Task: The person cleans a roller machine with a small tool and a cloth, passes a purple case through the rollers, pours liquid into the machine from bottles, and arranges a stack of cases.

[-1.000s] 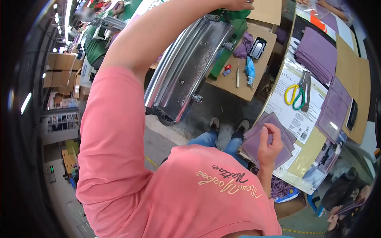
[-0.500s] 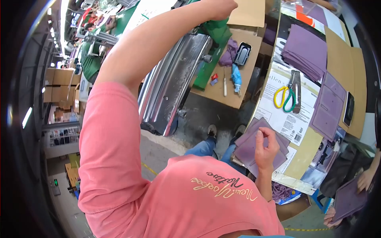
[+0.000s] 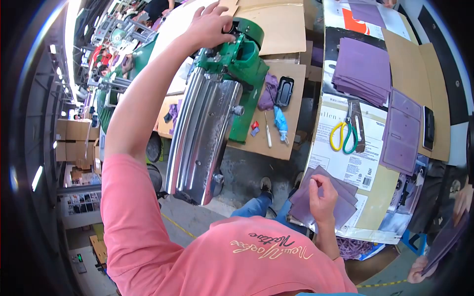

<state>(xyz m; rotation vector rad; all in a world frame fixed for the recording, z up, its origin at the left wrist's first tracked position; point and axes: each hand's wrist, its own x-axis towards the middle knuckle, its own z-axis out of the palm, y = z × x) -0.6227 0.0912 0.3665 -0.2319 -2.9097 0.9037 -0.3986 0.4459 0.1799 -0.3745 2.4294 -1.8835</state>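
Observation:
My left hand (image 3: 210, 28) is at the top of the green machine (image 3: 244, 59), palm down, with its fingers apart and nothing in its grasp. A long shiny metal arm (image 3: 200, 140) extends from the machine towards me. At the near-left edge of the right-hand table, my right hand (image 3: 323, 197) is curled over thin purple sheets (image 3: 343, 209). Its thumb and forefinger are bent together, with nothing visible between them. Yellow-and-green-handled scissors (image 3: 344, 138) lie beyond it, beside a flat metal strip (image 3: 359, 128).
A purple stack (image 3: 362, 69), perforated purple panels (image 3: 401, 133) and a phone (image 3: 428, 128) are on the right-hand table. A cardboard-topped surface (image 3: 276, 145) bears a white-handled tool (image 3: 268, 135) and a black tray (image 3: 285, 91). A co-worker's hand (image 3: 419, 269) holds purple material at lower right.
The view has shifted, showing more of the green machine. My left hand has moved left and its fingers have spread. My right hand stays curled over the purple sheets.

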